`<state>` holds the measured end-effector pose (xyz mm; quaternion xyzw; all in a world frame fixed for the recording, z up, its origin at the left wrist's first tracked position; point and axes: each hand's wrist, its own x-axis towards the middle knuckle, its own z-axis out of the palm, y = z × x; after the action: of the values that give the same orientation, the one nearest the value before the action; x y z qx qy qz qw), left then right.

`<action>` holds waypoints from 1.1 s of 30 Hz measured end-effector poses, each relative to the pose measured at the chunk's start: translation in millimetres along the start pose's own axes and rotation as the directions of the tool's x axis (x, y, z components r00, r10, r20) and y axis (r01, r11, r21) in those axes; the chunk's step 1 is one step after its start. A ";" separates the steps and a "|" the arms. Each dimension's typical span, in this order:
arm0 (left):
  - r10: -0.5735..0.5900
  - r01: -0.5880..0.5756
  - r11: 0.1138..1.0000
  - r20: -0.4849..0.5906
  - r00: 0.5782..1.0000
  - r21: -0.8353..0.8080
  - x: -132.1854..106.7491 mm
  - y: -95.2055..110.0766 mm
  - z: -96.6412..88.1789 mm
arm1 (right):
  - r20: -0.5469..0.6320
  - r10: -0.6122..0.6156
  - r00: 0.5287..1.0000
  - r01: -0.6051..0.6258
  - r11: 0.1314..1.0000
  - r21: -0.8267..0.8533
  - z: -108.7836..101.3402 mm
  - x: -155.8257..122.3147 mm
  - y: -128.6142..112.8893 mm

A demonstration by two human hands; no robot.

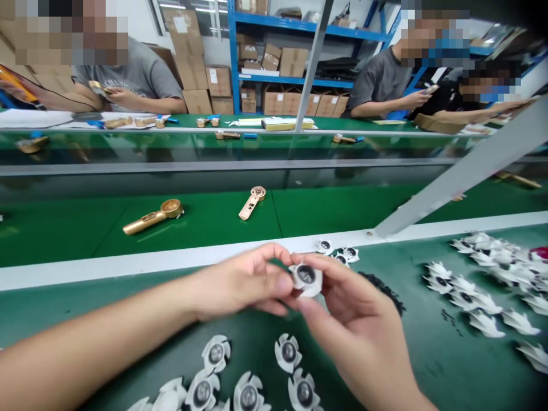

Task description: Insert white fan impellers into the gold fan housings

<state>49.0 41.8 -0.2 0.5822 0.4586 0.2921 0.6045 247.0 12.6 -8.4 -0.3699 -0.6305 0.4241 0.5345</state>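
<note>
Between my two hands, above the green table (368,354), is a small white fan impeller (307,275) with a dark round centre. My left hand (252,282) pinches its left edge between thumb and fingers. From the other side, the thumb and fingers of my right hand (355,314) grip its right edge. Below my hands lie several more white impellers (288,353) with dark, shiny centres. Just beyond my right hand sit a few others (324,246), close to a pile of small black parts (385,291).
Many white impellers (466,297) spread over the right side. Behind a white rail (128,265), gold handle-shaped casings (156,217) lie on a green conveyor (205,228). A slanted grey post (454,171) rises at right. Co-workers sit across the line, before blue shelves (295,24).
</note>
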 end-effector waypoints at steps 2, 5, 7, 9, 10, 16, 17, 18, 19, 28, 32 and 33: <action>0.073 0.000 0.946 -0.214 0.974 0.325 29.2 4.9 -30.5 | -0.073 0.088 0.993 -0.080 0.992 0.099 -5.6 3.2 -1.0; 0.152 0.134 0.853 -0.485 0.861 0.505 74.8 -0.3 -73.5 | -0.091 0.224 0.970 -0.202 0.959 0.199 -11.1 9.9 -0.6; 0.172 0.210 0.788 -0.533 0.828 0.579 97.1 -10.7 -89.1 | -0.075 0.325 0.943 -0.299 0.922 0.244 -11.7 13.6 0.6; 0.194 0.226 0.735 -0.517 0.834 0.639 107.7 -21.0 -92.7 | -0.066 0.402 0.913 -0.369 0.885 0.285 -10.8 16.5 1.8; 0.210 0.212 0.717 -0.496 0.843 0.664 108.2 -24.5 -90.8 | -0.059 0.422 0.905 -0.386 0.870 0.306 -10.4 17.7 2.2; 0.279 -0.018 0.732 -0.275 0.920 0.681 75.8 -12.3 -43.0 | -0.088 0.399 0.913 -0.349 0.873 0.341 -15.2 22.5 3.5; 0.288 -0.073 0.750 -0.225 0.931 0.658 69.8 -6.8 -31.1 | -0.086 0.387 0.918 -0.341 0.882 0.326 -16.5 22.8 3.6; 0.298 -0.126 0.767 -0.175 0.938 0.629 64.4 -1.3 -19.5 | -0.087 0.374 0.923 -0.331 0.890 0.313 -17.7 23.1 3.6; 0.306 -0.174 0.784 -0.127 0.943 0.597 59.8 4.0 -8.8 | -0.095 0.360 0.928 -0.318 0.899 0.302 -18.6 23.4 3.6; 0.325 -0.290 0.785 0.035 0.945 0.548 44.7 23.0 15.0 | -0.240 0.300 0.923 -0.256 0.946 0.199 -17.8 27.4 -2.7; 0.363 -0.322 0.711 0.065 0.929 0.626 43.3 26.8 13.1 | -0.250 0.291 0.923 -0.243 0.948 0.205 -18.5 24.7 -4.6; 0.366 -0.325 0.700 0.071 0.928 0.637 42.6 28.0 13.0 | -0.248 0.289 0.925 -0.240 0.948 0.208 -18.8 24.1 -4.7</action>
<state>83.1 78.1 16.5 0.8186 0.4309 0.2444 0.2908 261.8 35.6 5.9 -0.4590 -0.4546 0.4904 0.5850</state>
